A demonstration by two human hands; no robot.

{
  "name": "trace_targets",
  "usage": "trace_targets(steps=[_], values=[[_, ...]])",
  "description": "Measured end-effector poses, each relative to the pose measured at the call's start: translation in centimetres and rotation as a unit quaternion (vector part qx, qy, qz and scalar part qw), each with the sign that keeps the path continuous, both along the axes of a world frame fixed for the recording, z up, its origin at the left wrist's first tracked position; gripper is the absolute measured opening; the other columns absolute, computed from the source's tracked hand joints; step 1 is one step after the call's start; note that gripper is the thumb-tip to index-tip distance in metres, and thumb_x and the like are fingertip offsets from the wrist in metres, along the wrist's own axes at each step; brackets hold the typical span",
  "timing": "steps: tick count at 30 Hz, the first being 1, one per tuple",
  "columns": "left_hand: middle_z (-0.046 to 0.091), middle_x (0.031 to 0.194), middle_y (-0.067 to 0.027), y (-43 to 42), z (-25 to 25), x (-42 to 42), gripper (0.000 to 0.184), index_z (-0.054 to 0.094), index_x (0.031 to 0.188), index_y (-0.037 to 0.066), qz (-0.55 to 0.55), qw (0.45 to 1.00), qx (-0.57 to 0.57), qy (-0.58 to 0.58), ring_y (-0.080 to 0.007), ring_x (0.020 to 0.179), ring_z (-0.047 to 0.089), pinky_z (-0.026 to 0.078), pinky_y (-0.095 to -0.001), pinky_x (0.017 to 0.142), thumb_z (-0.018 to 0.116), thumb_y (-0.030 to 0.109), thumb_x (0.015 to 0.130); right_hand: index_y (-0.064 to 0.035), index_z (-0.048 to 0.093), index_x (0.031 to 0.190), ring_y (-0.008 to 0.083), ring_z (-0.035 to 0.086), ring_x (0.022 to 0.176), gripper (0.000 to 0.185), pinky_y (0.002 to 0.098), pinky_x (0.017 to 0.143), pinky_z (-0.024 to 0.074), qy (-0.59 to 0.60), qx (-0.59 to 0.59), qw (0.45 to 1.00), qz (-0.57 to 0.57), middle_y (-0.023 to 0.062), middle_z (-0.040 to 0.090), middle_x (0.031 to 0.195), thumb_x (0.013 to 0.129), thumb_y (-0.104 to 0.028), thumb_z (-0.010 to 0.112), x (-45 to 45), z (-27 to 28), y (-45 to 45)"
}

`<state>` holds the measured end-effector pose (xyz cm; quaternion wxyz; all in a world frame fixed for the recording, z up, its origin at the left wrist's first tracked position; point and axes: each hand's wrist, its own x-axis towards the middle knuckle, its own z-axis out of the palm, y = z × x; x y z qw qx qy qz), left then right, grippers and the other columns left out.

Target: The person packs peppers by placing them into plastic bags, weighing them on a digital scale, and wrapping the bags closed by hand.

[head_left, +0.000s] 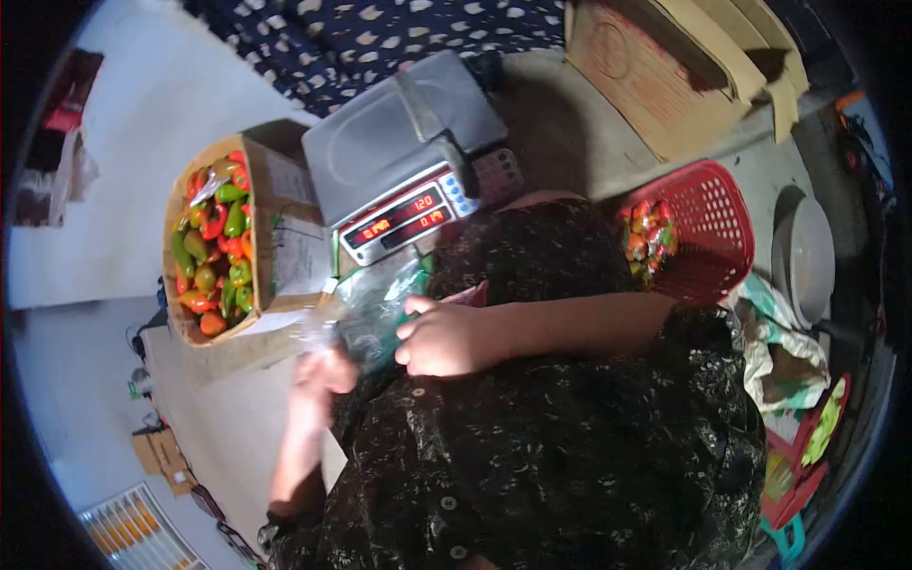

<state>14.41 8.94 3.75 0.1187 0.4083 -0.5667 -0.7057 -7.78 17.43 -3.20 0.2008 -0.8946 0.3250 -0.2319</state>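
In the head view, the left hand [328, 369], at eight o'clock, is blurring, its fingers folding tightly round one end of a thin, crinkly clear bag [372, 309]. The right hand [435, 340], just below centre at six o'clock, is curling its fingers against the bag's other side; whether they are pinching the film I cannot tell. The bag is spreading between both hands, just below the scale [408, 161], and close to the box [285, 228] at nine o'clock.

That box's wall is bounding the left hand's room outward, and the scale's front edge is bounding both hands at eleven. A dark, patterned shirt [532, 456] is filling the near side, from four to seven. Past the scale, a strip of grey surface [543, 104] is showing between it and a carton [655, 81] at one o'clock.

Glossy, rounded peppers [214, 247] are filling the papery box. The scale's flat platform is looking smooth; its red digits are glowing. At three, a perforated red basket [708, 223] is holding film-wrapped peppers.
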Motion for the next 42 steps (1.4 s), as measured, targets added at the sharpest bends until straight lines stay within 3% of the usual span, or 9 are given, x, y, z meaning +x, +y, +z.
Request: trace_targets(steps=[9, 16, 21, 25, 31, 34, 37, 40, 42], values=[[0.037, 0.062, 0.0023, -1.6, 0.8, 2.7, 0.034, 0.04, 0.068, 0.012, -0.025, 0.992, -0.122, -0.016, -0.0084, 0.057, 0.034, 0.029, -0.0233, 0.054, 0.048, 0.031, 0.096, -0.0158, 0.061, 0.069, 0.0189, 0.054, 0.084, 0.016, 0.0394, 0.075, 0.0396, -0.175, 0.078, 0.969, -0.155, -0.0008, 0.056, 0.083, 0.081, -0.025, 0.056, -10.4, 1.7, 3.3], [0.034, 0.061, 0.0025, 1.3, -2.0, -2.2, 0.035, 0.041, 0.069, 0.01, -0.003, 0.996, -0.058, 0.064, -0.0088, 0.056, 0.031, 0.025, -0.0244, 0.053, 0.049, 0.032, 0.096, -0.0117, 0.06, 0.101, 0.0309, 0.054, 0.098, 0.037, 0.0433, 0.084, 0.0445, 0.063, 0.118, 0.97, -0.203, 0.0113, 0.055, 0.104, 0.078, -0.039, 0.063, -4.7, -2.1, -2.8], [0.033, 0.061, 0.0027, 1.7, -2.0, -1.9, 0.036, 0.04, 0.068, 0.01, 0.019, 0.996, -0.048, 0.075, -0.0092, 0.056, 0.031, 0.026, -0.0248, 0.052, 0.048, 0.032, 0.096, -0.0144, 0.051, 0.116, 0.0507, 0.049, 0.105, 0.035, 0.0718, 0.082, 0.0367, 0.201, 0.02, 0.933, -0.298, 0.0232, 0.039, 0.129, 0.082, -0.024, 0.056, 2.1, -6.4, -0.6], [0.033, 0.062, 0.0029, 1.7, -3.2, -1.4, 0.035, 0.039, 0.069, 0.011, 0.094, 0.993, -0.026, 0.064, -0.0092, 0.057, 0.032, 0.026, -0.0249, 0.053, 0.049, 0.031, 0.095, -0.0133, 0.052, 0.106, 0.0433, 0.058, 0.095, 0.027, 0.0607, 0.075, 0.045, 0.157, 0.015, 0.933, -0.324, 0.0244, 0.041, 0.121, 0.081, -0.022, 0.055, 2.8, -6.8, -0.3], [0.031, 0.063, 0.0034, 1.4, -3.1, -2.8, 0.032, 0.038, 0.072, 0.011, 0.078, 0.989, -0.021, 0.126, -0.0088, 0.057, 0.03, 0.026, -0.0249, 0.053, 0.048, 0.029, 0.096, -0.0046, 0.044, 0.108, 0.0358, 0.059, 0.087, 0.073, 0.0458, 0.081, 0.0491, -0.135, 0.216, 0.925, -0.281, 0.0203, 0.042, 0.114, 0.049, -0.017, 0.084, -2.8, -2.6, -0.8], [0.029, 0.062, 0.0038, 0.9, -2.9, -2.7, 0.032, 0.038, 0.071, 0.011, 0.081, 0.987, -0.012, 0.139, -0.0085, 0.056, 0.028, 0.025, -0.0251, 0.053, 0.047, 0.029, 0.097, -0.0053, 0.043, 0.113, 0.0204, 0.054, 0.092, 0.065, 0.038, 0.08, 0.0479, -0.363, 0.161, 0.893, -0.211, 0.0124, 0.053, 0.097, 0.06, -0.015, 0.079, -9.2, -2.6, 0.0], [0.028, 0.063, 0.004, 0.2, -2.6, -2.3, 0.033, 0.037, 0.071, 0.011, 0.093, 0.986, -0.019, 0.135, -0.0083, 0.055, 0.027, 0.025, -0.0251, 0.053, 0.046, 0.028, 0.097, -0.0066, 0.037, 0.124, 0.0202, 0.061, 0.07, 0.061, 0.0295, 0.054, 0.0506, -0.501, 0.349, 0.746, -0.267, 0.0118, 0.059, 0.097, 0.071, -0.004, 0.068, -18.2, 1.0, 7.9], [0.027, 0.063, 0.0043, -0.7, -2.9, -2.0, 0.032, 0.037, 0.071, 0.011, 0.094, 0.985, -0.009, 0.143, -0.0083, 0.055, 0.027, 0.025, -0.0245, 0.053, 0.046, 0.027, 0.097, -0.0037, 0.034, 0.133, 0.0147, 0.057, 0.099, 0.066, 0.0232, 0.076, 0.0487, -0.626, 0.232, 0.66, -0.344, 0.0122, 0.062, 0.099, 0.076, -0.016, 0.066, -25.3, -0.9, 16.1], [0.026, 0.062, 0.0043, -0.8, -3.4, -2.3, 0.031, 0.036, 0.071, 0.011, 0.095, 0.985, 0.003, 0.147, -0.0081, 0.055, 0.027, 0.025, -0.0244, 0.054, 0.046, 0.027, 0.097, -0.0048, 0.037, 0.128, 0.0126, 0.059, 0.091, 0.063, 0.0222, 0.067, 0.0492, -0.489, 0.272, 0.647, -0.518, 0.0105, 0.061, 0.095, 0.076, -0.018, 0.068, -28.8, -1.9, 21.3]])
